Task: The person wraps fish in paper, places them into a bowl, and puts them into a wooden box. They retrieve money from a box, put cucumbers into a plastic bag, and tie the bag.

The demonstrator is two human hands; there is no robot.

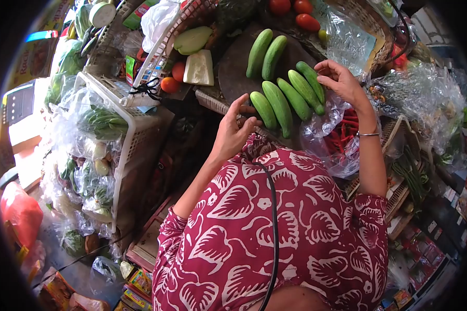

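Observation:
Several green cucumbers point(278, 106) lie side by side in a slanting row on a dark round surface point(233, 72). Two more cucumbers point(265, 54) rest just behind them. At the left end of the row is my left hand point(234, 127), its fingers apart beside the leftmost cucumber. My right hand point(342, 83) is at the other end, thumb and fingers curved apart near the top of the rightmost cucumber. Neither hand is closed around one. Red chillies point(343, 132) in a clear plastic bag sit just below my right hand.
Red tomatoes point(307, 22) are at the back, and more tomatoes point(169, 85) lie by a cut pale vegetable point(198, 68) at back left. A white plastic crate point(120, 171) with bagged vegetables stands left. Plastic-wrapped goods point(420, 98) and baskets flank the right. A black cable point(275, 223) hangs in front.

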